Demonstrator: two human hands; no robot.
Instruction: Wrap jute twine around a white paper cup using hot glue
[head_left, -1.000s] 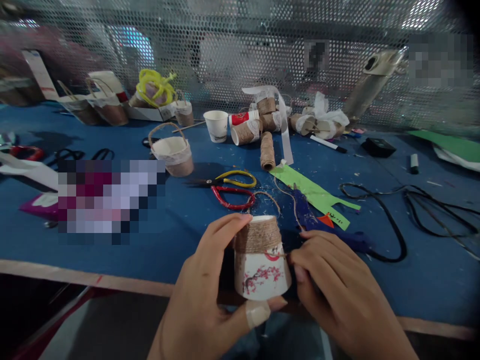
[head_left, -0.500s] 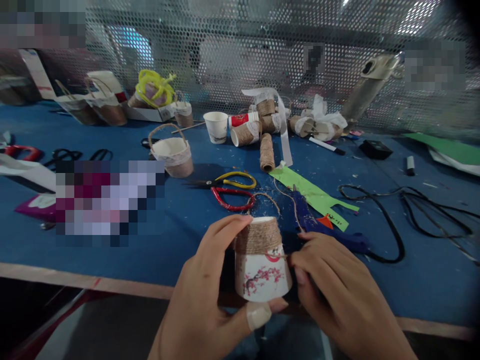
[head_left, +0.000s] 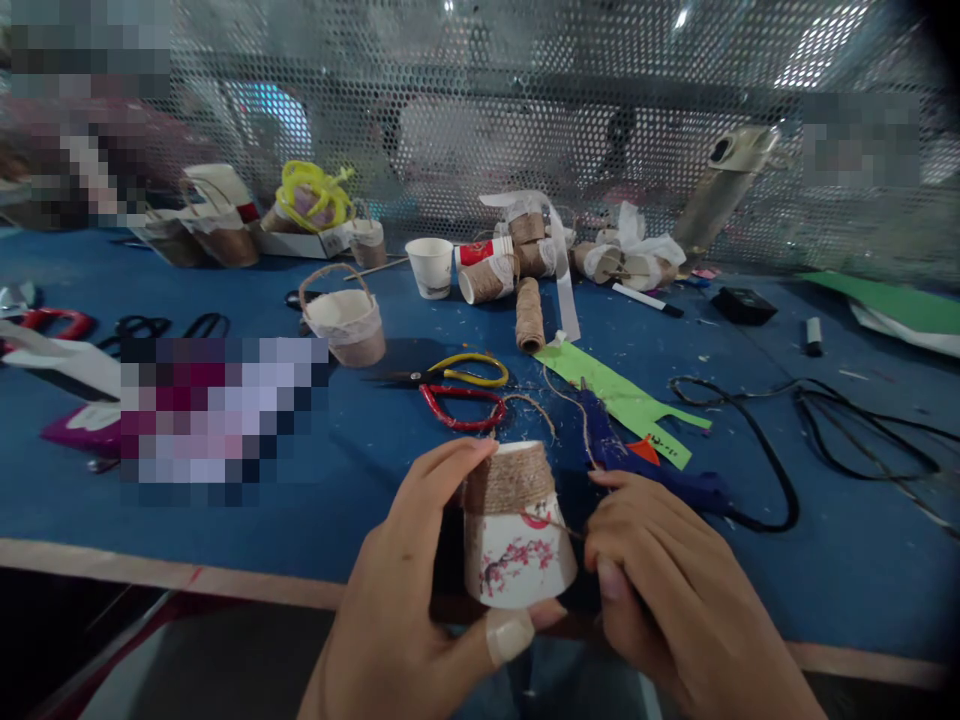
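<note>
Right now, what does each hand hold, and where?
Left hand: inverted paper cup, thumb at rim, fingers on twine-wrapped base. Right hand: the twine strand beside it.

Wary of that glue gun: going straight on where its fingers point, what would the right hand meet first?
Probably the cup, just past the twine the right hand's fingers pinch; the glue gun lies aside.

— What are we seeing on the work surface?
— We are looking at a blue table [head_left: 825, 570]. Yellow-handled scissors [head_left: 465, 370] and red-handled scissors [head_left: 459, 408] are lying just beside each other, and a spool of twine [head_left: 529, 315] is lying behind them.
— And to the right?
— A green paper strip [head_left: 626, 398] is lying beside a blue glue gun [head_left: 660, 478], and a black cable [head_left: 780, 470] is looping nearby.
</note>
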